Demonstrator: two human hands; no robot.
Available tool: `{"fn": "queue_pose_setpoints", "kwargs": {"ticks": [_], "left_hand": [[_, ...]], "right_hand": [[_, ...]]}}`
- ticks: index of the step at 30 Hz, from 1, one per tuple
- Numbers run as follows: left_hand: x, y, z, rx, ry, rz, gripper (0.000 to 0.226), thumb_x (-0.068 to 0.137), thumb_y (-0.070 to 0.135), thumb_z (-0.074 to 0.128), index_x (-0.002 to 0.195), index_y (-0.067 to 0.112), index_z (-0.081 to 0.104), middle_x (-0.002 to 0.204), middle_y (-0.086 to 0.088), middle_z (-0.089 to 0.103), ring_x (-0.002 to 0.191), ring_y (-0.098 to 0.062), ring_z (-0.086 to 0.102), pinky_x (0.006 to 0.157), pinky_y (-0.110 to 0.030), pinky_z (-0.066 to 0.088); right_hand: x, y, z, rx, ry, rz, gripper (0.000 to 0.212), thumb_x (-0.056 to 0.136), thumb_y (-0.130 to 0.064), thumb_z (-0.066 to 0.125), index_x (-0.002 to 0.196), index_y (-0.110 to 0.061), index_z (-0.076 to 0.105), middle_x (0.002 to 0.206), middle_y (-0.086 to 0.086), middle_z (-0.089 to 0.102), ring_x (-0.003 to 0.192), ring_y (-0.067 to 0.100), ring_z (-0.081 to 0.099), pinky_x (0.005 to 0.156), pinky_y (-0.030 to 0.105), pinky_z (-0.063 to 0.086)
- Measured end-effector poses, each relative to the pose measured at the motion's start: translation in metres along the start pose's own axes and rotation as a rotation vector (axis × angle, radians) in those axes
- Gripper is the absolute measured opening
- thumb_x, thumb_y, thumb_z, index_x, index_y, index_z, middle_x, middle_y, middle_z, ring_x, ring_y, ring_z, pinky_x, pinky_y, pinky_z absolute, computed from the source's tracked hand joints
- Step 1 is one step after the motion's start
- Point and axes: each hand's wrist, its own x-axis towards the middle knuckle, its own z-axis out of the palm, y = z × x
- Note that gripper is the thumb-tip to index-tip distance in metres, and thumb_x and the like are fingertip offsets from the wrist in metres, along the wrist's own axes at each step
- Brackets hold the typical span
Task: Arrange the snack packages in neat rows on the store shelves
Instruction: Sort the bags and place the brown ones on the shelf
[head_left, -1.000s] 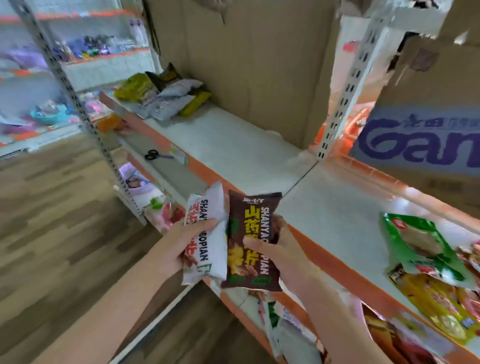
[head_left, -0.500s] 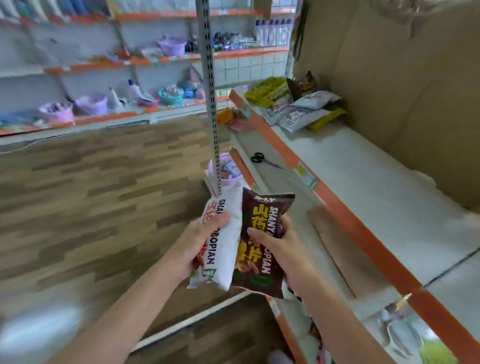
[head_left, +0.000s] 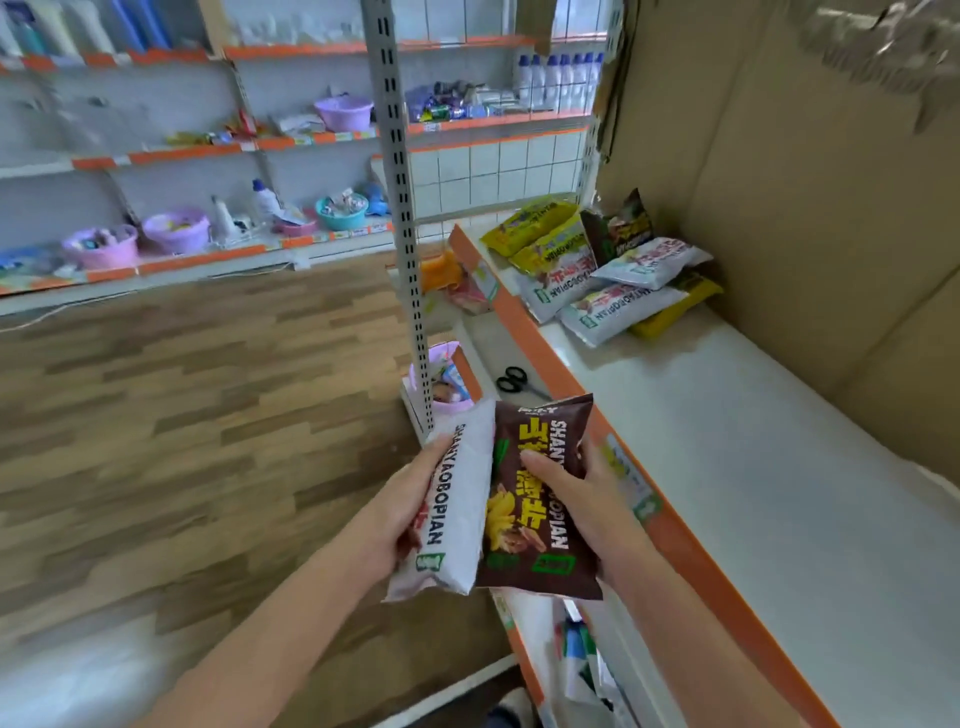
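My left hand (head_left: 410, 512) grips a white snack package (head_left: 460, 499), thumb across its front. Beside it my right hand (head_left: 582, 501) grips a dark brown snack package (head_left: 535, 519) with yellow lettering. Both packages are held upright, side by side, in front of the orange edge of the white shelf (head_left: 779, 499). At the far end of that shelf lies a loose pile of snack packages (head_left: 602, 275), white, yellow and one brown, some overlapping.
A cardboard wall (head_left: 810, 182) backs the shelf. A perforated metal upright (head_left: 397, 197) stands left of the shelf end. Black scissors (head_left: 511, 380) lie on the lower shelf near a purple tub (head_left: 441, 374). Across the wooden floor (head_left: 182, 415), other shelves hold basins and bottles.
The view has swung left along the shelf, bringing the far pile of packages into view at the right. Both hands keep the same hold on their packages.
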Motion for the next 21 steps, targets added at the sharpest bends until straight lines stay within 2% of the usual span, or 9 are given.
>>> {"fn": "queue_pose_setpoints", "kwargs": {"ticks": [4,7,9,11,12,15,18,19,21], "left_hand": [[0.045,0.032,0.028,0.087,-0.053,-0.058,0.021,0.083,0.022,0.057,0.096,0.006,0.061,0.085,-0.015,0.071,0.067,-0.026,0.066,0.071,-0.034,0.052],[0.074,0.049,0.06,0.21,-0.125,0.001,0.035,0.068,0.005,0.062,0.102,0.005,0.052,0.098,-0.018,0.069,0.083,-0.032,0.067,0.082,-0.043,0.053],[0.093,0.055,0.084,0.288,-0.135,0.084,0.034,0.072,-0.004,0.065,0.101,0.006,0.051,0.099,-0.016,0.069,0.09,-0.033,0.066,0.089,-0.049,0.051],[0.109,0.059,0.101,0.383,-0.097,0.194,0.045,0.074,0.0,0.072,0.11,0.009,0.047,0.105,-0.013,0.066,0.094,-0.029,0.066,0.088,-0.048,0.052],[0.121,0.062,0.114,0.463,-0.107,0.243,0.052,0.075,0.006,0.075,0.115,0.011,0.042,0.107,-0.011,0.063,0.093,-0.026,0.065,0.082,-0.043,0.054],[0.149,0.065,0.14,0.631,-0.181,0.424,0.049,0.082,0.016,0.069,0.114,0.019,0.032,0.102,-0.003,0.063,0.079,-0.013,0.065,0.064,-0.029,0.053],[0.185,0.065,0.172,0.937,-0.249,0.667,0.044,0.088,0.017,0.063,0.117,0.019,0.029,0.084,0.008,0.056,0.061,-0.001,0.057,0.06,-0.023,0.05],[0.196,0.065,0.18,1.019,-0.257,0.758,0.043,0.089,0.019,0.061,0.119,0.017,0.031,0.084,0.008,0.053,0.061,-0.004,0.055,0.061,-0.027,0.048],[0.217,0.067,0.195,1.15,-0.29,0.893,0.039,0.09,0.023,0.057,0.123,0.015,0.036,0.101,-0.001,0.05,0.068,-0.014,0.053,0.064,-0.032,0.045]], "right_hand": [[0.046,-0.018,-0.039,0.049,-0.001,-0.002,0.063,0.072,0.003,0.073,0.123,-0.017,0.041,0.112,0.013,0.064,0.093,0.029,0.066,0.084,0.048,0.054],[0.065,-0.024,-0.071,0.039,0.077,-0.039,0.084,0.066,0.004,0.076,0.134,-0.021,0.034,0.119,0.012,0.061,0.101,0.029,0.064,0.089,0.052,0.05],[0.07,-0.026,-0.091,0.014,0.193,-0.068,0.078,0.071,0.005,0.073,0.134,-0.022,0.035,0.114,0.009,0.063,0.097,0.026,0.065,0.087,0.05,0.052],[0.071,-0.026,-0.101,-0.032,0.294,-0.093,0.069,0.076,0.007,0.067,0.131,-0.023,0.036,0.113,0.008,0.063,0.094,0.022,0.064,0.083,0.041,0.054],[0.071,-0.025,-0.11,-0.054,0.366,-0.111,0.07,0.079,0.007,0.065,0.133,-0.024,0.033,0.12,0.007,0.06,0.097,0.02,0.062,0.084,0.036,0.053],[0.072,-0.018,-0.127,-0.152,0.472,-0.142,0.079,0.085,0.005,0.06,0.145,-0.024,0.017,0.144,0.002,0.036,0.122,0.016,0.046,0.103,0.032,0.039],[0.074,-0.014,-0.143,-0.362,0.631,-0.1,0.072,0.088,-0.005,0.06,0.146,-0.018,0.019,0.146,0.003,0.03,0.124,0.013,0.041,0.095,0.013,0.029],[0.075,-0.013,-0.147,-0.414,0.674,-0.084,0.072,0.088,-0.011,0.061,0.146,-0.017,0.019,0.146,0.005,0.029,0.124,0.014,0.041,0.091,0.01,0.028],[0.081,-0.014,-0.154,-0.48,0.707,-0.049,0.082,0.084,-0.022,0.067,0.147,-0.017,0.014,0.146,0.005,0.023,0.127,0.014,0.037,0.09,0.008,0.025]]}}
